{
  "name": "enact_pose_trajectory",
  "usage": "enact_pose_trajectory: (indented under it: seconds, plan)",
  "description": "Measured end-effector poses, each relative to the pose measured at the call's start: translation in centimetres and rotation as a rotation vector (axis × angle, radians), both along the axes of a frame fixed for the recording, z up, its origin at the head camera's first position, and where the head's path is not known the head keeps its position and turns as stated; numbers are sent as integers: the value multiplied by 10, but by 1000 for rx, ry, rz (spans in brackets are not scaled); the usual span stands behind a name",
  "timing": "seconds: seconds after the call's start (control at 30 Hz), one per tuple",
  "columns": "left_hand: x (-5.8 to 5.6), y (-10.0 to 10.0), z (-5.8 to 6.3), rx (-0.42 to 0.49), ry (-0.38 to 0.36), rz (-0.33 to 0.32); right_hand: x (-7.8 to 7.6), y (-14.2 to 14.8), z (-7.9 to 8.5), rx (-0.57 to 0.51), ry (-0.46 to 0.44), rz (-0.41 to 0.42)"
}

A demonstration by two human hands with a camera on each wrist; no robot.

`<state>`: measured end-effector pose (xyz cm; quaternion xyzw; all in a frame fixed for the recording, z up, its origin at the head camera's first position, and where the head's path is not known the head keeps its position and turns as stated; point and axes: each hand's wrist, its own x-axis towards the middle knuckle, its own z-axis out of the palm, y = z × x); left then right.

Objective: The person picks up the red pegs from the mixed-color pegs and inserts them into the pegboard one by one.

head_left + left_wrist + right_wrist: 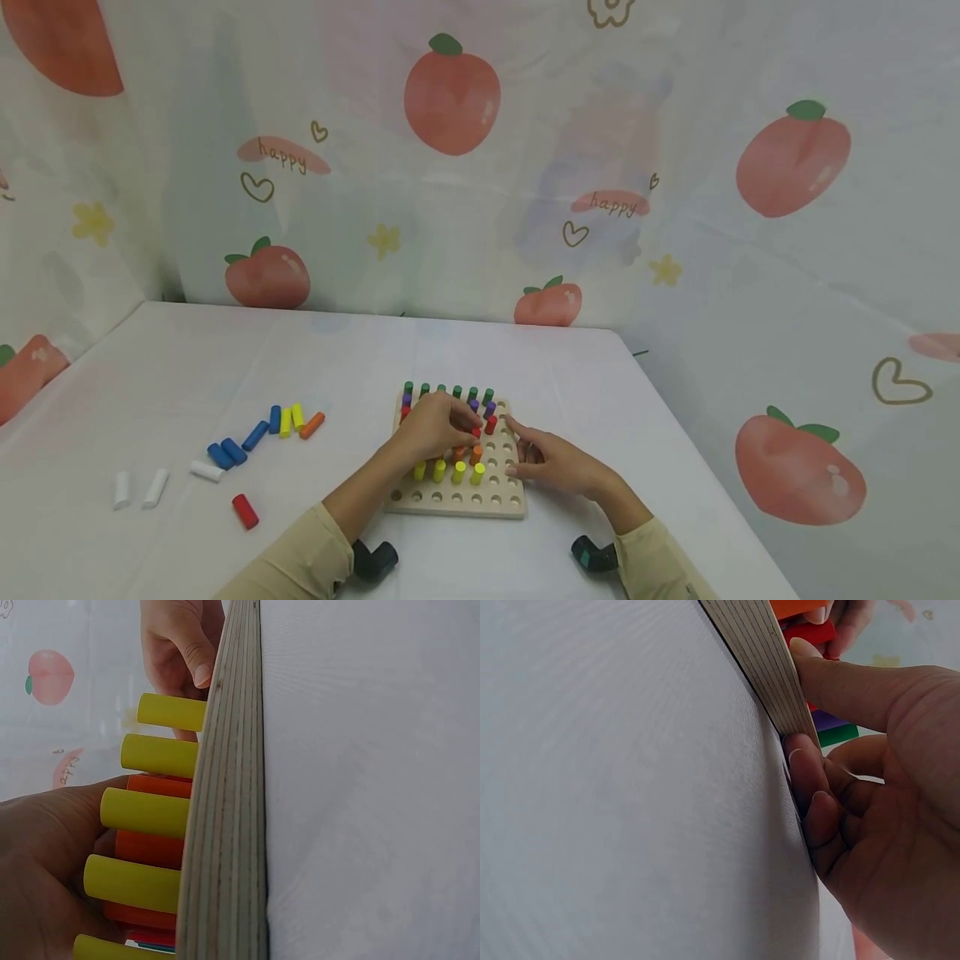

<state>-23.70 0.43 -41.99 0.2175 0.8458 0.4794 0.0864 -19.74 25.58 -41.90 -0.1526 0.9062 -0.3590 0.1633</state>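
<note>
A wooden pegboard (457, 502) lies on the table with rows of green, purple, red, orange and yellow pegs in its holes. Over its middle, my left hand (437, 423) pinches a red peg (810, 633) in the red row. The palm hides part of the board in the head view. My right hand (558, 462) grips the board's right edge, thumb on the top face and curled fingers against the side. Yellow pegs (146, 810) stand close beside the left hand in the left wrist view, with orange pegs (150, 850) behind them.
Left of the board lie loose pegs: several blue (256, 435), two yellow (285, 422), one orange (312, 425), one red (244, 511) and three white (155, 488). Black curved pieces (375, 562) show by both sleeves. A fruit-print cloth (450, 225) hangs behind the table.
</note>
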Motion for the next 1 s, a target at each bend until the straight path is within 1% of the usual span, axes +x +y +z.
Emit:
enact_pose_trajectory:
  seconds: [0.2, 0.33, 0.43, 0.53, 0.67, 0.87, 1.0]
  plan:
    - [1, -3, 0, -18, 6, -28, 0, 0, -1, -9, -16, 2]
    - [2, -7, 4, -31, 20, -51, 1, -1, 0, -7, -9, 11]
    - [3, -9, 7, -39, 41, -66, 1, -1, 1, -7, 0, 9]
    - [3, -13, 6, -51, 58, -75, 0, -2, 1, -10, -2, 3]
    - [4, -24, 5, -71, 91, -72, -2, -2, 1, -13, -3, 9]
    - [5, -42, 9, -109, 163, -88, -3, 0, -3, -21, 4, 23]
    - [5, -53, 13, -128, 162, -69, -3, 2, -4, -18, 11, 30]
